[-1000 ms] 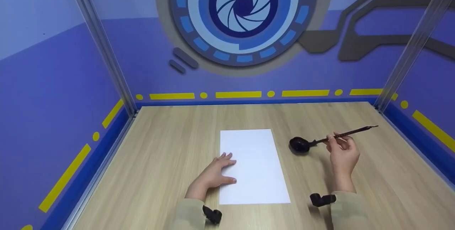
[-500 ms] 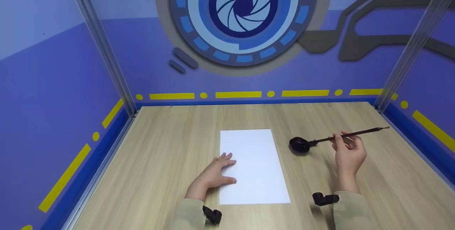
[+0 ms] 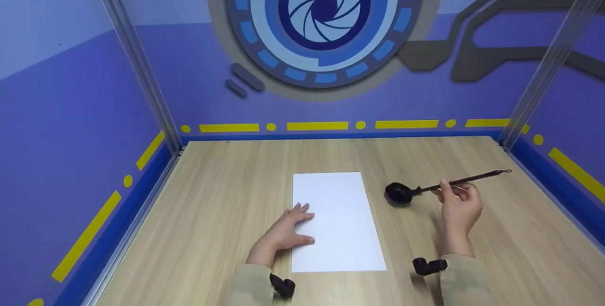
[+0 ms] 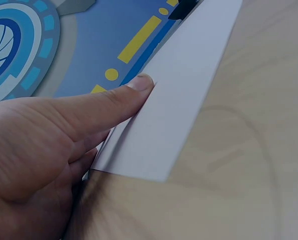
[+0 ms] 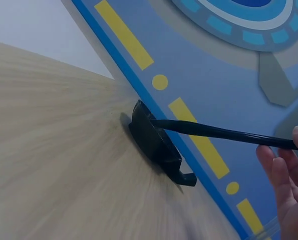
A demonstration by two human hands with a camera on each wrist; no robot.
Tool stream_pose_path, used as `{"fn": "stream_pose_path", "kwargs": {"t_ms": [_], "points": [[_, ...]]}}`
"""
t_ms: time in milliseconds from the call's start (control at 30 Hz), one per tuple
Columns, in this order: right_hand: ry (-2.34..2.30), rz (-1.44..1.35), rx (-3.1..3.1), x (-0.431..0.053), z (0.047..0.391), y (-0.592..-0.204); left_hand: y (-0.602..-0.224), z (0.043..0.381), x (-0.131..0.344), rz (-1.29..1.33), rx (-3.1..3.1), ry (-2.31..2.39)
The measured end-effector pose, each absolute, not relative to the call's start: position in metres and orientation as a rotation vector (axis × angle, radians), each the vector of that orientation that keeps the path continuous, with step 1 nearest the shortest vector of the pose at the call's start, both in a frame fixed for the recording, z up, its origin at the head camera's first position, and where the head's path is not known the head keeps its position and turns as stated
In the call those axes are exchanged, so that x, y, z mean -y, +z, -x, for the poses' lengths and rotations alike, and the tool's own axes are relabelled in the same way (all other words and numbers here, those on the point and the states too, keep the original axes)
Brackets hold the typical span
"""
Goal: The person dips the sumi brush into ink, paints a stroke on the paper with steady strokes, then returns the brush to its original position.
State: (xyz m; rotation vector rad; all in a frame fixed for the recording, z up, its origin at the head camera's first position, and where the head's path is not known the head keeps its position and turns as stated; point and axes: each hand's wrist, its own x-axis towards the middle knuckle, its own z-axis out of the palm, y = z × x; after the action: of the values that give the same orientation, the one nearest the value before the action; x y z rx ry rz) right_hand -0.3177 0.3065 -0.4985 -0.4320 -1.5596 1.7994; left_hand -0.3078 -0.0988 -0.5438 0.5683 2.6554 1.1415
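I've got right hand point(image 3: 461, 210) pinching brush point(image 3: 482, 176) into bowl point(image 3: 397, 195) at its nine o'clock, left hand point(image 3: 284, 231) spread, probably steadying paper point(image 3: 339, 221).

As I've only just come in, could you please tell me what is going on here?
A person's right hand pinches a dark brush that slants down to a small black dish on the table. The left hand rests on the left side of a white sheet of paper. No marks show on the sheet.
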Motion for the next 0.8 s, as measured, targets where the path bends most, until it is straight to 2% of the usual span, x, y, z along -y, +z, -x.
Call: {"fn": "stream_pose_path", "kwargs": {"t_ms": [800], "points": [[1.587, 0.399, 1.66, -0.303, 0.317, -0.492, -0.541, 0.306, 0.098, -0.54, -2.66, 1.143]]}}
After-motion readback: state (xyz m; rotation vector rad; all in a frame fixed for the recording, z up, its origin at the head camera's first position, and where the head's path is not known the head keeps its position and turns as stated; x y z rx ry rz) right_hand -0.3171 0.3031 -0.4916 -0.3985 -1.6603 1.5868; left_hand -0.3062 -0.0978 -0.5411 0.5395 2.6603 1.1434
